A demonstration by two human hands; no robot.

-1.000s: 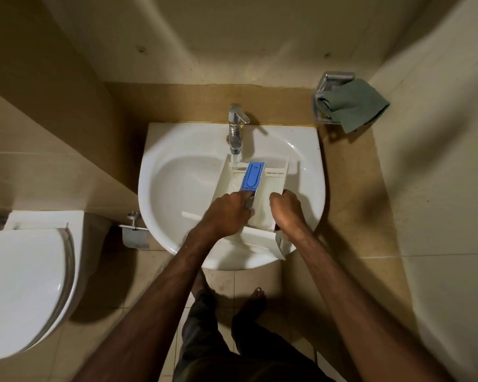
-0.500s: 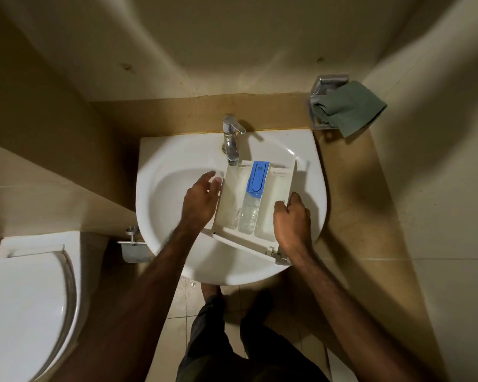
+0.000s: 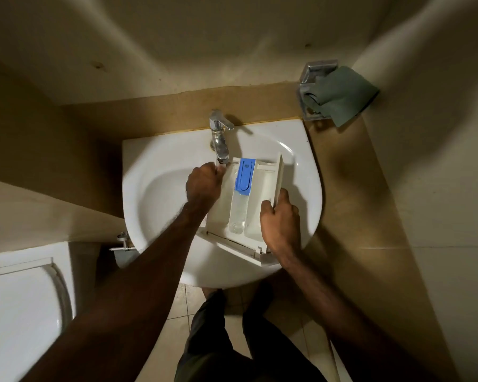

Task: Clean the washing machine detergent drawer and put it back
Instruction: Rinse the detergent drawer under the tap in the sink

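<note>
The white detergent drawer lies tilted in the white sink, its front panel resting over the near rim. A blue insert sits in its middle compartment. My right hand grips the drawer's right wall, thumb inside. My left hand is curled at the drawer's far left corner, right under the chrome tap's spout. Its fingertips are hidden, so a hold on the drawer is unclear.
A green cloth hangs on a chrome holder on the right wall. A white toilet stands at the lower left. The walls close in on both sides of the sink. My legs stand on the tiled floor below it.
My left hand left the drawer's middle, touched its left wall, then slid up under the spout. My right hand moved from the near end to the right wall.
</note>
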